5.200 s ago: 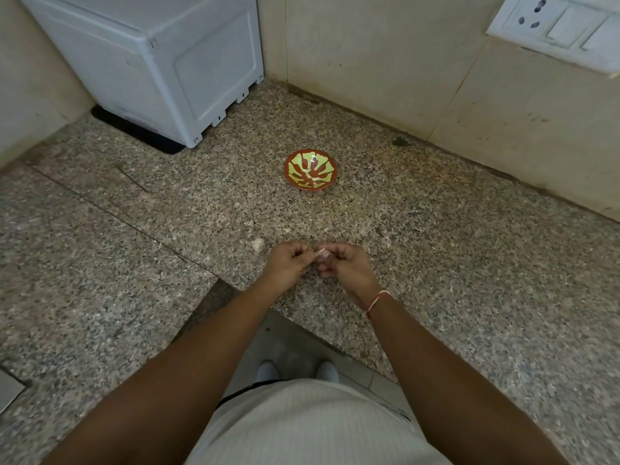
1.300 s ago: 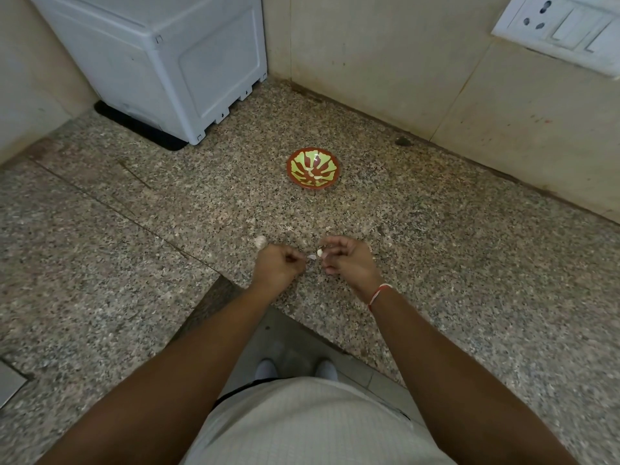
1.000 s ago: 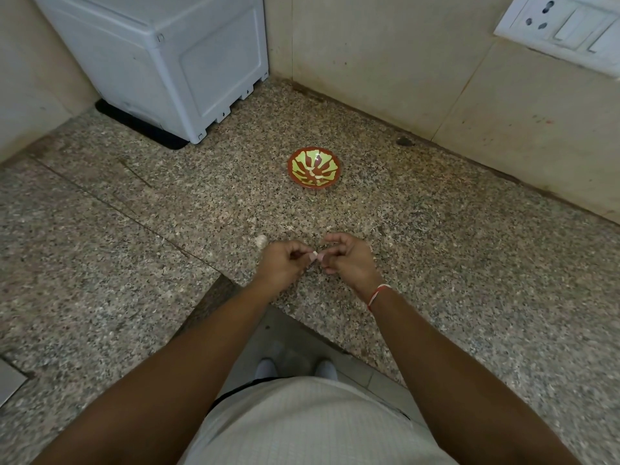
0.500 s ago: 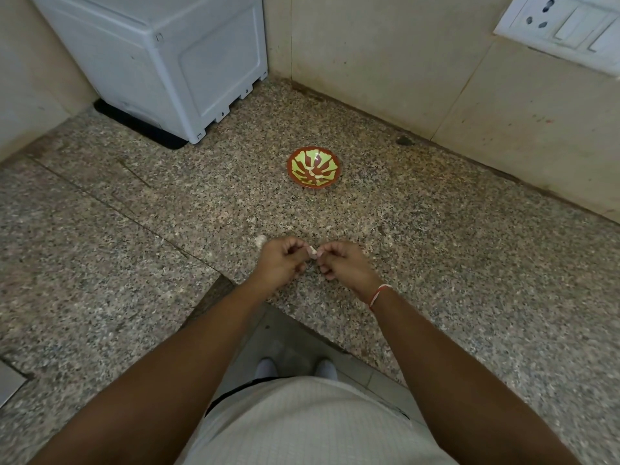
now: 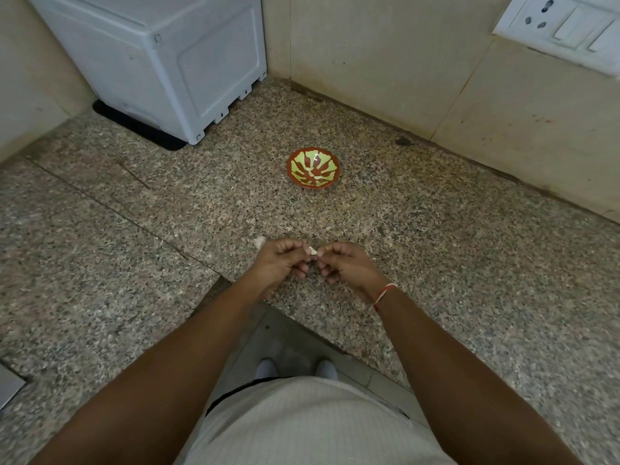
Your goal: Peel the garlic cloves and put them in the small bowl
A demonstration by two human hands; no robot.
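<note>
A small pale garlic clove (image 5: 312, 252) is pinched between the fingertips of my left hand (image 5: 280, 265) and my right hand (image 5: 347, 266), just above the granite counter's front edge. Both hands have curled fingers and nearly touch. Another pale clove or piece of skin (image 5: 259, 242) lies on the counter just beyond my left hand. The small red bowl with a green leaf pattern (image 5: 313, 168) stands farther back, a little right of centre; I see no garlic in it.
The speckled granite counter (image 5: 469, 263) wraps round a corner. A white plastic appliance (image 5: 161, 62) on a black mat stands at the back left. Tiled walls close the back, with a switch plate (image 5: 563, 25) top right. My feet show below the counter edge.
My hands pulled slightly apart 1.3 s ago, then came back together on the clove. The bowl and the piece on the counter have not moved.
</note>
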